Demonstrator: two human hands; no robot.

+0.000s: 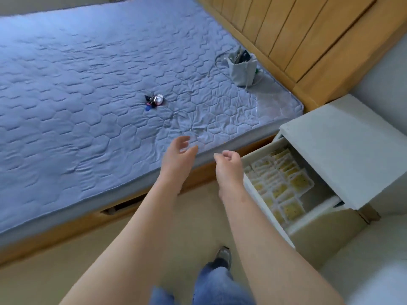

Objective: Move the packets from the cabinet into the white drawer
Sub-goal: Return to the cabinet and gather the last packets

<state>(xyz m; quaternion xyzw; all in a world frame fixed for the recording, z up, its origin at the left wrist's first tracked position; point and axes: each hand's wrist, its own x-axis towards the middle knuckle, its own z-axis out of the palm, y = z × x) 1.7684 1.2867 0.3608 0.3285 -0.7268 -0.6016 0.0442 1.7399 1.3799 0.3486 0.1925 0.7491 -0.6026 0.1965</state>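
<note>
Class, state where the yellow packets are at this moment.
In the head view, the packets lie in rows inside the open white drawer, just right of the right hand, beside the bed.

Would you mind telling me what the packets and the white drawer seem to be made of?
Packets: likely clear glossy plastic film, since yellowish contents show through white-edged seals. Drawer: apparently matte white plastic or painted board; smooth, even walls, unclear which.

Bare forearms stretched forward side by side, left hand (179, 155) raised and empty with fingers (184, 140) loosely curved, right hand (229, 164) near it but apart, fingers loosely curled, empty
</note>
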